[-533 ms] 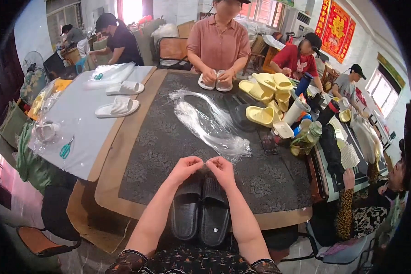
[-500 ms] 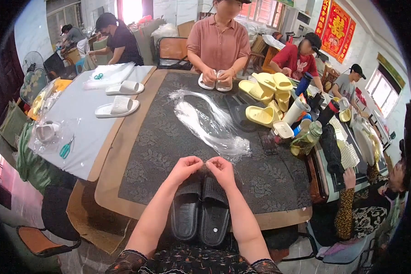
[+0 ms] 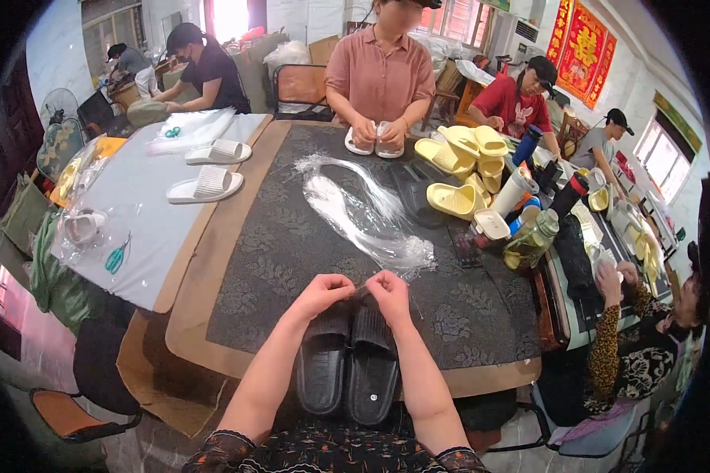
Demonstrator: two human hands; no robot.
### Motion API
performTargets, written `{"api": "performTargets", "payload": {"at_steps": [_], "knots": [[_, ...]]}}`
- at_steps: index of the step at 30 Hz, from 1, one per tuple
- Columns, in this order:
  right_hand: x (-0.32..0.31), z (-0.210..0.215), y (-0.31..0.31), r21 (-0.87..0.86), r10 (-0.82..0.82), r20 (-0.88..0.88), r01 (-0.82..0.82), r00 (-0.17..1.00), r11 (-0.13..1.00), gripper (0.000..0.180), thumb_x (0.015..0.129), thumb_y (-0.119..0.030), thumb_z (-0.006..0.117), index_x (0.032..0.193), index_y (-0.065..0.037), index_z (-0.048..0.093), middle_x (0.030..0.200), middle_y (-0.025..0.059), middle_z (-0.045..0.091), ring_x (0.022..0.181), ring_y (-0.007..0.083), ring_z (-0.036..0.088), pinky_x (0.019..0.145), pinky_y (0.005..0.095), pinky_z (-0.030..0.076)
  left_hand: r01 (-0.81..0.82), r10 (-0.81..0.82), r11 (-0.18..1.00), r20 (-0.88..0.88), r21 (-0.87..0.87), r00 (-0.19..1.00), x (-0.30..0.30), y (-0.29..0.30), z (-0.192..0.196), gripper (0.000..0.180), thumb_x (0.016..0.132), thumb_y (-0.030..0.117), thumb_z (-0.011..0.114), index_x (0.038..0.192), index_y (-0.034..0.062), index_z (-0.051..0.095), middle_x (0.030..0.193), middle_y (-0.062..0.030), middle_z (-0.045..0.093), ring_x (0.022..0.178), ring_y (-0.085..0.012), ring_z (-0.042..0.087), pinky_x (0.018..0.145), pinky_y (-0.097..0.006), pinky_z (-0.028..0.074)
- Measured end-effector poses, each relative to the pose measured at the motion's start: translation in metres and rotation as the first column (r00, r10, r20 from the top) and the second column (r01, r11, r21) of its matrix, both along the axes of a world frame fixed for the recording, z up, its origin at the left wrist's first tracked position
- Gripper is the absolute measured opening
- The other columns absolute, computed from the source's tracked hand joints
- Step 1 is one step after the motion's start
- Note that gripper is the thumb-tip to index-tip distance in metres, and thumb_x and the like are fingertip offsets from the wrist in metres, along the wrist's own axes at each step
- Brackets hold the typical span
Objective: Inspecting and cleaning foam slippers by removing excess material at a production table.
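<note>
I am watching both sets of fingers pinching together over the toe end of a pair of black slippers (image 3: 347, 366): the left hand (image 3: 323, 290) and the right hand (image 3: 388, 290) are meeting fingertip to fingertip, closed on something thin and small between them that I cannot make out, though it looks like a strand or tie of the clear kind lying further up the table. The black slippers are lying side by side, soles down, toes pointing away from me, just under the fingers and touching the heels of the hands, with their heel ends hanging over the near rim of the table (image 3: 213, 347). As I judge it, the pair is already matched and laid together, but it is not yet bagged or wrapped, so the work on it is somewhere in the early middle. Just beyond the fingertips a heap of clear plastic bags (image 3: 363, 217) is trailing up the dark patterned mat. Farther out, a person in a pink shirt (image 3: 380, 75) is handling white slippers (image 3: 375, 142), yellow slippers (image 3: 461, 169) are piling at the right, and a pair of white slippers (image 3: 207, 169) is resting on the grey table at the left, near teal scissors (image 3: 116, 256).
</note>
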State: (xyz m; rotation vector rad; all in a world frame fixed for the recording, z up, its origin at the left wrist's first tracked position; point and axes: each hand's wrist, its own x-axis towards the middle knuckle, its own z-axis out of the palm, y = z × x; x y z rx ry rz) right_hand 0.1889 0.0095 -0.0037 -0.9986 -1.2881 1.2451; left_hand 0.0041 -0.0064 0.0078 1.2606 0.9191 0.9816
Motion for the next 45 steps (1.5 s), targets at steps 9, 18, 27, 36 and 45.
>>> {"api": "performTargets", "payload": {"at_steps": [9,18,27,36,45], "knots": [[0.000,0.002,0.003,-0.054,-0.054,0.063,0.058,0.997,0.997,0.010,0.081,-0.011,0.066,0.078,-0.002,0.062,0.070,-0.0053,0.057,0.062,0.0010,0.047,0.056,0.0178,0.038,-0.006,0.006,1.000,-0.015,0.003,1.000,-0.001,0.002,-0.003,0.012,0.083,0.015,0.063,0.083,0.0030,0.064,0.077,0.0037,0.060,0.073,-0.0052,0.052,0.068,-0.021,0.042],[-0.003,0.003,0.001,-0.014,-0.004,0.061,0.005,0.998,1.000,0.011,0.082,-0.012,0.065,0.079,-0.001,0.062,0.072,-0.0050,0.058,0.064,0.0011,0.049,0.057,0.0179,0.039,-0.025,0.025,1.000,-0.001,-0.003,1.000,0.001,0.004,-0.005,0.012,0.083,0.015,0.064,0.083,0.0027,0.064,0.077,0.0033,0.060,0.072,-0.0050,0.052,0.067,-0.021,0.042],[-0.002,0.000,0.002,0.012,0.107,0.131,-0.109,0.986,0.994,0.012,0.082,-0.013,0.067,0.081,-0.002,0.064,0.071,-0.0064,0.056,0.063,0.0008,0.047,0.056,0.0180,0.038,-0.020,0.020,1.000,-0.005,-0.005,1.000,-0.001,0.004,-0.004,0.014,0.083,0.017,0.065,0.083,0.0029,0.063,0.076,0.0040,0.058,0.071,-0.0046,0.050,0.065,-0.021,0.040],[0.003,-0.003,0.007,-0.087,0.062,0.070,-0.056,0.996,0.995,0.015,0.082,-0.016,0.066,0.081,-0.002,0.062,0.068,-0.0061,0.056,0.062,0.0014,0.047,0.056,0.0193,0.038,-0.031,0.030,0.999,-0.033,-0.031,0.999,0.002,0.001,0.005,0.011,0.084,0.015,0.064,0.081,0.0038,0.062,0.075,0.0047,0.056,0.070,-0.0047,0.049,0.065,-0.021,0.039],[-0.005,0.009,-0.004,0.035,0.110,0.174,-0.118,0.979,0.992,0.014,0.082,-0.016,0.066,0.079,-0.003,0.062,0.069,-0.0044,0.056,0.063,0.0030,0.049,0.057,0.0206,0.039,-0.028,0.028,0.999,-0.006,-0.037,1.000,0.000,0.000,0.005,0.010,0.084,0.013,0.063,0.081,0.0034,0.061,0.075,0.0045,0.056,0.069,-0.0046,0.049,0.064,-0.020,0.039]]}}
